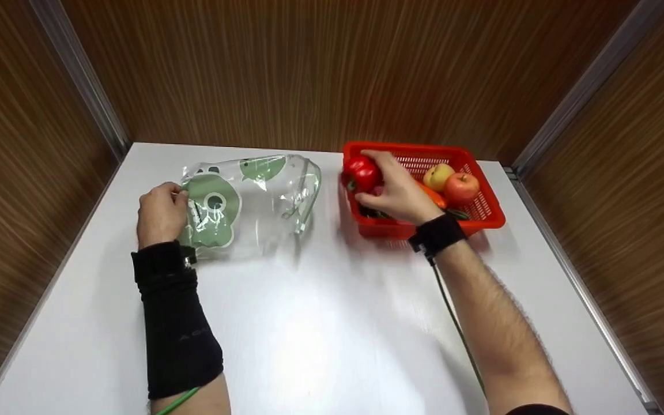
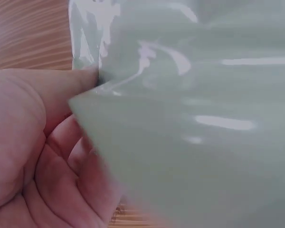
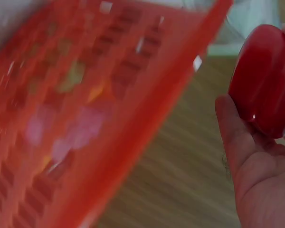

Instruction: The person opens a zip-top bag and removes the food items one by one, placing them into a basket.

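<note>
Your right hand has its fingers curled around the red pepper, lifted just above the near-left corner of the red basket. Left of the basket, your left hand pinches the edge of the clear plastic bag, whose open mouth faces the basket, so the pepper lies directly right of the opening
</note>
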